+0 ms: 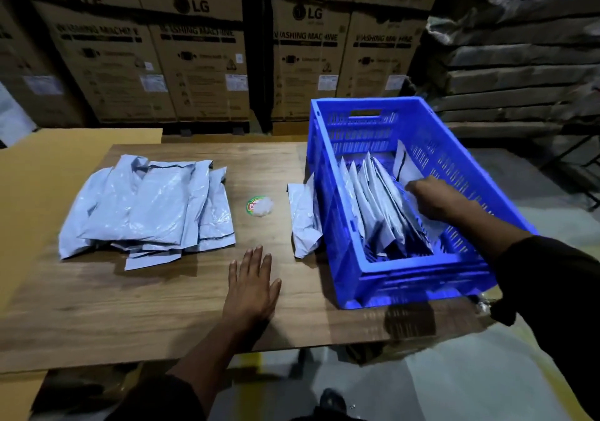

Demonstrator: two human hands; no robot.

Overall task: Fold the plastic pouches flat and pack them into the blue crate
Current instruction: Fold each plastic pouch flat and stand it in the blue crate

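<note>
At left of the frame our unfolded plastic pouches (146, 209) lie heaped on the table (130, 307); they look light, limp and slick, best pinched at an edge. Our left hand (251, 287) rests spread flat. A round sticker (258, 206) and one stray pouch (303, 219) sit beside the blue crate (406, 278), where our right hand (436, 198) grips the folded pouches (373, 200).

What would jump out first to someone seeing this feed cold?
The bright blue crate on the table's right, with folded pouches standing in it and the right hand reaching among them. Next, the loose pouch pile on the left, with the left hand flat on the table.
</note>
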